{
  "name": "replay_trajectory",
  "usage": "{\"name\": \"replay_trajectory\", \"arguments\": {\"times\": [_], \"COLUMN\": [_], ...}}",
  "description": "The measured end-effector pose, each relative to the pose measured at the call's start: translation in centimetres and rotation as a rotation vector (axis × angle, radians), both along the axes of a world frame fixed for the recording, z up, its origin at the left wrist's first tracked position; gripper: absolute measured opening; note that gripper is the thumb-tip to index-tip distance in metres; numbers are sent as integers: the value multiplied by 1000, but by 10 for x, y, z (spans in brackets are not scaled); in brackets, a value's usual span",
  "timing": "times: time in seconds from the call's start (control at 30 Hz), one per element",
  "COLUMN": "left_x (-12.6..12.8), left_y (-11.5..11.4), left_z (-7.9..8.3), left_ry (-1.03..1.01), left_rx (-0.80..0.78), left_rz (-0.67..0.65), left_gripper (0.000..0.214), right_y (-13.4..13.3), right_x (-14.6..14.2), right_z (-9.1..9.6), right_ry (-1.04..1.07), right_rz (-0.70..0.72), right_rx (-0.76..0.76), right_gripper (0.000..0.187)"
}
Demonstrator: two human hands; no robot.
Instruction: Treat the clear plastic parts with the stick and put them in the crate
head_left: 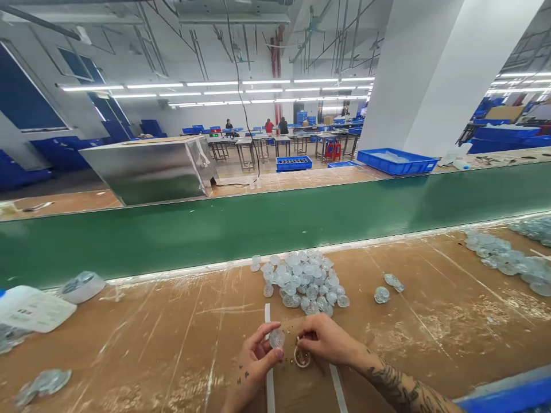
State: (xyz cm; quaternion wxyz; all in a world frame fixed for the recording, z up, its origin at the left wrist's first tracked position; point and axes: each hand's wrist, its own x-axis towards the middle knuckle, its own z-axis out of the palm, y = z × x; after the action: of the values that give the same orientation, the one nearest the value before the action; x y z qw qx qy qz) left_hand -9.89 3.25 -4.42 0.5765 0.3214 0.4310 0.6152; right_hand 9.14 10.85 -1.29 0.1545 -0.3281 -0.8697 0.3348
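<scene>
Between the thumb and fingers of my left hand [257, 354] is a clear round plastic piece [276, 338], raised just above the brown table covering. My right hand [325, 339] is beside it, thumb and fingertips pinched at the rim of a small round dish [302, 357]. Tiny dark bits lie in and around that dish; whatever the pinch holds is too small to make out. Beyond both hands spreads a heap of similar clear round pieces [305, 278].
A green conveyor belt [258, 221] runs across behind the table. Loose clear pieces [381, 295] lie to the right, with another pile [512, 255] farther over. At left are a white bottle [38, 308] and a tape roll [81, 287]. A blue tray [396, 162] stands beyond the belt.
</scene>
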Motion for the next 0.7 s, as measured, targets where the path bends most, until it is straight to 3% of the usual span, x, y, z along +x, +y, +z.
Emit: {"name": "replay_trajectory", "arguments": {"times": [0.13,0.27,0.33,0.47,0.57,0.7], "left_x": [6,7,6,10,20,33], "left_y": [-13,-15,-13,-9,-10,-13], "left_z": [11,14,8,-4,-1,4], "left_ry": [-171,-221,-183,-68,-37,46], "left_rx": [-60,-17,8,55,83,116], "left_rz": [48,52,39,-44,-6,34], "left_gripper": [44,50,51,43,43,42], "right_y": [4,-2,-8,-18,-25,-32], "right_x": [1,17,25,37,36,23], "right_z": [2,12,20,37,44,47], "right_ry": [-47,-21,150,504,598,635], "right_rz": [71,148,119,-96,-186,-193], "right_rx": [47,138,160,158,139,126], "right_gripper": [33,18,36,76,79,82]}}
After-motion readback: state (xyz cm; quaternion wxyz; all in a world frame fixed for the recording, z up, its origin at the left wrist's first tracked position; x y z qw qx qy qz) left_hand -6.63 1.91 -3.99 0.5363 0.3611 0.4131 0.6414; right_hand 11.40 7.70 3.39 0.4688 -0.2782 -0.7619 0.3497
